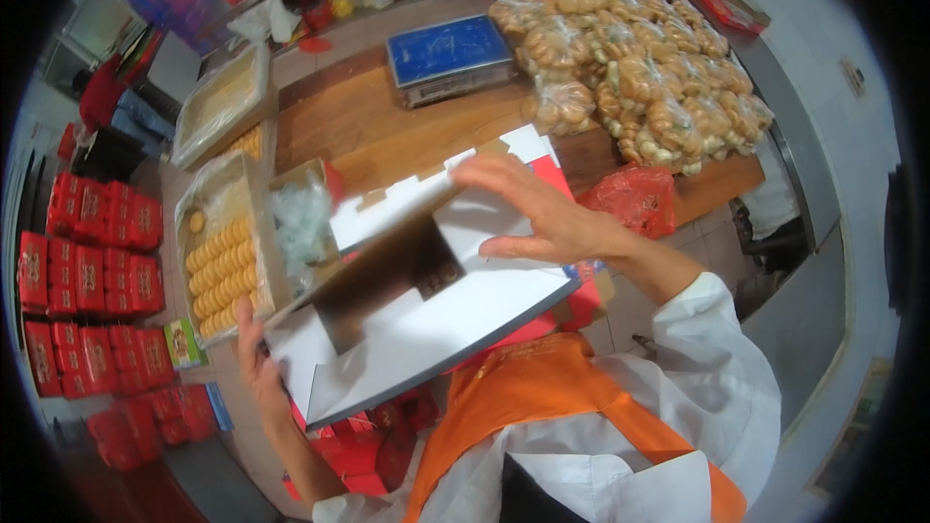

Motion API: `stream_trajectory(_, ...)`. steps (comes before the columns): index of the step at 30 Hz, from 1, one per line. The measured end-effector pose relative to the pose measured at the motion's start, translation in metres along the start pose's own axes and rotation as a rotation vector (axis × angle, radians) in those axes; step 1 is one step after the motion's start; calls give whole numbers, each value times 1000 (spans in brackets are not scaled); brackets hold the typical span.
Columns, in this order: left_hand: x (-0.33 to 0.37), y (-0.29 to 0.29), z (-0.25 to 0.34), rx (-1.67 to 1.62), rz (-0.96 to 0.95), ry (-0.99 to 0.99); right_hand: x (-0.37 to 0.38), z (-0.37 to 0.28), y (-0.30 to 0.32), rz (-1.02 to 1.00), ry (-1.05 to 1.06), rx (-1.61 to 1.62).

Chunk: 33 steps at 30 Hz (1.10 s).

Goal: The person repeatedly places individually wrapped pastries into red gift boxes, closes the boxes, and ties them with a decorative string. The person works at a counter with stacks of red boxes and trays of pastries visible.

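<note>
A cardboard box (407, 358), white inside its spread flaps and dark along its near edge, is tilted in front of my orange apron. Its top gapes, showing a brown, shadowed inside. My left hand (257, 353) grips the box at its left end, fingers up along the side. Over the right end reaches my right hand (542, 213), its thumb and fingers stretched apart above the white flaps; whether it touches them I cannot tell. Just beyond lies another white cardboard piece (373, 223). A small carton of clear plastic packets (300, 223) stands behind the left end.
Round pastries (223, 271) sit in rows in a lined tray (263, 218) at left, with another tray (218, 102) behind. A wooden table (325, 121) bears a blue-topped scale (450, 53) and many bagged buns (649, 68). Red boxes (92, 252) are stacked far left; a person (116, 102) is beyond.
</note>
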<state>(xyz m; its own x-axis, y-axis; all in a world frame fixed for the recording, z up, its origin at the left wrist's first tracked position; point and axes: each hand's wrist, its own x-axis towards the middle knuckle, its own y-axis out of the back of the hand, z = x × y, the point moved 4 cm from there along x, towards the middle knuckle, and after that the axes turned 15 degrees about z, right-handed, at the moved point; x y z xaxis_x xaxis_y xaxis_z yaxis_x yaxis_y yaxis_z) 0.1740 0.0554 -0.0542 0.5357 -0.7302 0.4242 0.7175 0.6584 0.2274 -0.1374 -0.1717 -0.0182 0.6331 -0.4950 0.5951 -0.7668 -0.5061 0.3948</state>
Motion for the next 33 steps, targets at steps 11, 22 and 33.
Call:
stream_trajectory(11,10,-41,27,869,-445,-188,23,-5,-31,-465,0,-551)
stream_trajectory(22,13,-29,32,824,-407,-279,28,-9,-37,-528,61,-640)
stream_trajectory(33,-54,-1,42,60,240,981,-50,20,19,-22,-645,-39)
